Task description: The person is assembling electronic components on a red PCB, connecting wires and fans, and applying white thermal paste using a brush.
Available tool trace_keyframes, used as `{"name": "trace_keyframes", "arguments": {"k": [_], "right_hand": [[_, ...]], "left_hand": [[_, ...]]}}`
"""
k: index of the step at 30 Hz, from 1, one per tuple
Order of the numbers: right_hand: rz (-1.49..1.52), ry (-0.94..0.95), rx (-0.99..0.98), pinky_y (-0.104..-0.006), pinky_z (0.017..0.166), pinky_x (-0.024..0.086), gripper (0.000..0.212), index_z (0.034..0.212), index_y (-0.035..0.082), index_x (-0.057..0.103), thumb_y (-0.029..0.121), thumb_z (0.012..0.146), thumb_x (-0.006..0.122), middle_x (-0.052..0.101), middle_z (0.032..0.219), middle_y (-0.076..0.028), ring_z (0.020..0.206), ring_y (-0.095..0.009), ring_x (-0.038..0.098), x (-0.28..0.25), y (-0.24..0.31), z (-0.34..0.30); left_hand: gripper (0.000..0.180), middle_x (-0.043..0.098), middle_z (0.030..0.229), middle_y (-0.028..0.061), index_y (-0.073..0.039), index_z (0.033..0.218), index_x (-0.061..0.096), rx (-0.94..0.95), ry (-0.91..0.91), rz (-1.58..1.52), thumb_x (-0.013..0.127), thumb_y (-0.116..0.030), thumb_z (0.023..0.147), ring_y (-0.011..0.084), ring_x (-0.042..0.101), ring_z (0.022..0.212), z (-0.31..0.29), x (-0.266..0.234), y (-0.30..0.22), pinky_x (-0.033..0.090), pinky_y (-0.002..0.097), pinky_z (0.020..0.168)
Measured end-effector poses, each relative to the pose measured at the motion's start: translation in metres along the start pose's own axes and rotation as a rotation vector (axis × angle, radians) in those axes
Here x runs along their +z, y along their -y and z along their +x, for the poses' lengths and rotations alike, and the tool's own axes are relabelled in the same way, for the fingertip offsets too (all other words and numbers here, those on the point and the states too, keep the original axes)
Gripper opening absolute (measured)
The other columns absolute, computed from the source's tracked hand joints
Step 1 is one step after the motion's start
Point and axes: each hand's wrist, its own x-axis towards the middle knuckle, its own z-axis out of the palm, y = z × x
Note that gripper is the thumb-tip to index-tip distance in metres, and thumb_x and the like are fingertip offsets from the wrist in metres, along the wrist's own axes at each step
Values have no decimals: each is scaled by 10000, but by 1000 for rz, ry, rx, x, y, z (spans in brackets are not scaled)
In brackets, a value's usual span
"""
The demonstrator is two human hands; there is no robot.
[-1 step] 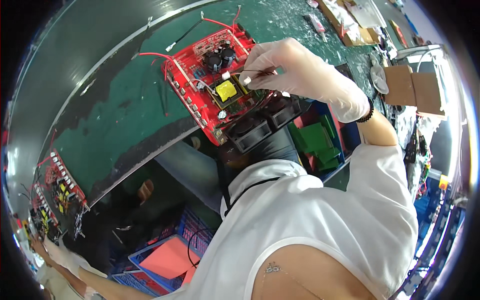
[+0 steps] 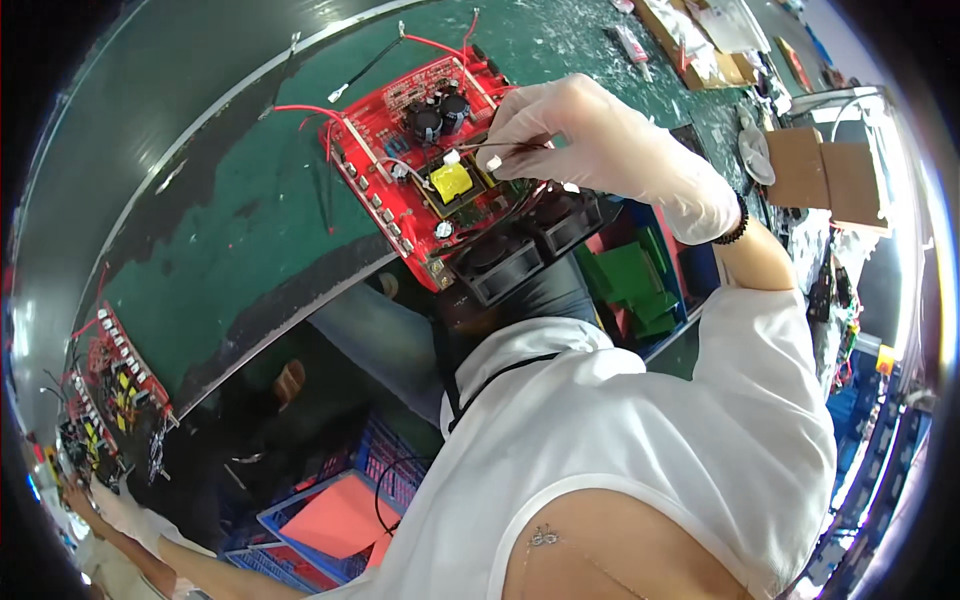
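While the gloved right hand (image 2: 600, 140) pinches thin metal tweezers (image 2: 505, 147), fingers clamped on them, their tips sit at a small white connector (image 2: 452, 157) on the red rectangular circuit board (image 2: 420, 150), which overhangs the green table mat (image 2: 250, 210). Risk, judged: a slip could scrape nearby parts or tip the overhanging board. Count: one yellow transformer (image 2: 451, 182), two black capacitors (image 2: 438, 115), two black fans (image 2: 530, 240). Left hand not visible.

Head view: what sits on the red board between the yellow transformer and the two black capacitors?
In the head view, the white connector at the tip of the tweezers held by the gloved right hand sits between the yellow transformer and black capacitors on the red board.
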Motion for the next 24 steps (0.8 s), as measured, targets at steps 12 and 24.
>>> {"name": "trace_keyframes", "arguments": {"k": [12, 24], "right_hand": [[440, 36, 290, -236, 698, 478, 133, 949, 17, 653, 70, 831, 623, 643, 986, -48, 822, -92, 590, -5, 7, 2], [601, 65, 231, -190, 645, 414, 146, 903, 4, 658, 109, 802, 665, 645, 847, -13, 718, -38, 534, 13, 26, 23]], "left_hand": [[335, 550, 1133, 216, 50, 1086, 550, -92, -54, -151, 467, -51, 778, 360, 528, 1047, -15, -28, -84, 413, 395, 916], [211, 607, 900, 144, 44, 937, 607, -361, 60, -1303, 484, 27, 767, 223, 589, 882, -30, -183, -354, 463, 306, 809]]}}
